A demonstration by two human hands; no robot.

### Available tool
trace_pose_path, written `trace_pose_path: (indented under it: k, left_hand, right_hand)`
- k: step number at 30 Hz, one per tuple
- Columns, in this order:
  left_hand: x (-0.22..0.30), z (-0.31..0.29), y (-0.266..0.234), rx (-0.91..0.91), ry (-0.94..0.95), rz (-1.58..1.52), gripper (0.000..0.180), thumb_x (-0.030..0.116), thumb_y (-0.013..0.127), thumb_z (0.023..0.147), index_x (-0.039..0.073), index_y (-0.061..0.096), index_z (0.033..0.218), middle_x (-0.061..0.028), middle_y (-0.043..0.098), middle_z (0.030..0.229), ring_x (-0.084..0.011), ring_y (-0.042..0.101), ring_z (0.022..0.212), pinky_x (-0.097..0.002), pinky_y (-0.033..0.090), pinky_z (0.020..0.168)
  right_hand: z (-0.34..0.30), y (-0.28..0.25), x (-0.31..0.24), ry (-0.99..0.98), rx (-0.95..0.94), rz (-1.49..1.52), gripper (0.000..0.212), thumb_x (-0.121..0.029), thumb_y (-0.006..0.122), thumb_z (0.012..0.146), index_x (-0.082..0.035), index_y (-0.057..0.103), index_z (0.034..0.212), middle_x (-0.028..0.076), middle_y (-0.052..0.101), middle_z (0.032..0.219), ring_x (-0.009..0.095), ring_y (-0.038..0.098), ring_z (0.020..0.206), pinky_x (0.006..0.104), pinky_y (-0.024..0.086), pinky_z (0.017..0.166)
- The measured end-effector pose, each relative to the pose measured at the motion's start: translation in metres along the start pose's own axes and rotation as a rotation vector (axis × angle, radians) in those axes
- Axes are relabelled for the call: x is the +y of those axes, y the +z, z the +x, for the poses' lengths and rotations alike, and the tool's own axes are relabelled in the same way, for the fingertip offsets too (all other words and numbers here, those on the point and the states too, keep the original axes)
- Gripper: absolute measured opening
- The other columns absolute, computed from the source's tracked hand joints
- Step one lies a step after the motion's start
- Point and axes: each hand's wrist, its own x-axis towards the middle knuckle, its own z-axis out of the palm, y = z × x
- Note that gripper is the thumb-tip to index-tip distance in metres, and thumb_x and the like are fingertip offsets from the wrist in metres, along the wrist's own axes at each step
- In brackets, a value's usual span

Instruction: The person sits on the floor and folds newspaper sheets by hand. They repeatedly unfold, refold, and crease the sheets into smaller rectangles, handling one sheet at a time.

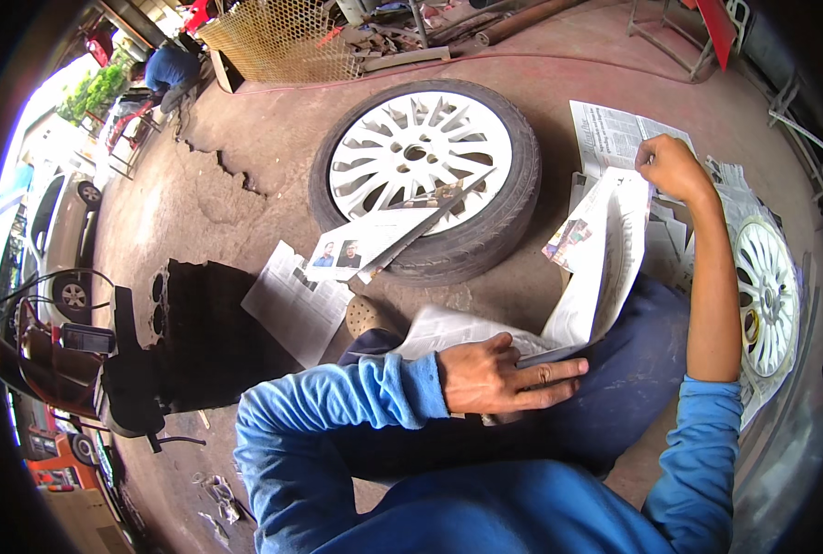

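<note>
My right hand (676,170) is raised at the right, its fingers pinched on the upper corner of a newspaper sheet (619,249). The sheet hangs in a bent strip down to my lap. My left hand (511,376) lies by its lower end, over my legs, with two fingers stretched out and apart. Beyond my hands a tyre (485,242) lies flat on the floor around a white multi-spoke wheel rim (416,152). A printed paper sheet (372,242) rests across the near left part of the tyre and rim.
More newspaper (301,300) lies on the floor left of my foot, and another sheet (624,129) beyond my right hand. At the right a second white rim (767,295) lies on paper. A dark engine block (213,332) stands left. Another person (171,69) crouches far left.
</note>
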Motion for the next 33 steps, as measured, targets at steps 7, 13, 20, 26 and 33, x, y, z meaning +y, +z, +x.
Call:
trace_pose_path:
  k: [7,13,20,26,33]
  left_hand:
    - [-0.006,-0.006,0.015,0.019,-0.026,-0.091,0.057,0.012,0.05,0.074,0.012,0.034,0.129,-0.0088,0.021,0.144,-0.0144,0.059,0.052,-0.0324,0.049,0.069]
    - [-0.008,-0.005,0.017,0.081,-0.018,-0.101,0.06,0.013,0.054,0.07,0.008,0.037,0.128,-0.0121,0.024,0.143,-0.0143,0.057,0.051,-0.0311,0.049,0.061]
    - [-0.009,-0.004,0.021,0.08,-0.01,-0.06,0.056,0.01,0.051,0.073,0.008,0.037,0.127,-0.0123,0.024,0.143,-0.0134,0.059,0.054,-0.0303,0.049,0.061]
    - [-0.009,-0.005,0.023,0.023,-0.022,-0.046,0.053,0.008,0.049,0.075,0.008,0.036,0.127,-0.0112,0.023,0.144,-0.0136,0.06,0.055,-0.032,0.05,0.065]
    - [-0.008,-0.005,0.026,-0.007,-0.05,-0.06,0.049,0.009,0.044,0.08,0.01,0.033,0.128,-0.0091,0.019,0.145,-0.0151,0.064,0.062,-0.0408,0.054,0.071]
  right_hand:
    - [-0.003,0.004,0.003,-0.041,-0.121,0.019,0.019,0.0,0.056,0.061,0.0,0.065,0.078,0.019,0.061,0.082,0.029,0.06,0.077,0.0347,0.046,0.071]
    - [-0.005,0.002,-0.002,0.007,-0.138,0.017,0.019,-0.003,0.057,0.064,-0.002,0.065,0.08,0.019,0.063,0.086,0.03,0.06,0.084,0.0351,0.045,0.077]
    - [-0.004,0.002,0.0,0.006,-0.165,0.009,0.019,-0.003,0.057,0.065,-0.003,0.065,0.082,0.018,0.062,0.09,0.031,0.06,0.086,0.0353,0.045,0.078]
    - [-0.005,0.005,0.003,-0.022,-0.155,-0.01,0.02,-0.002,0.058,0.064,-0.003,0.065,0.082,0.018,0.062,0.09,0.031,0.06,0.087,0.0354,0.045,0.078]
    - [-0.005,0.007,0.005,-0.041,-0.155,0.017,0.02,-0.002,0.058,0.063,-0.003,0.065,0.083,0.019,0.062,0.091,0.031,0.059,0.087,0.0352,0.045,0.078]
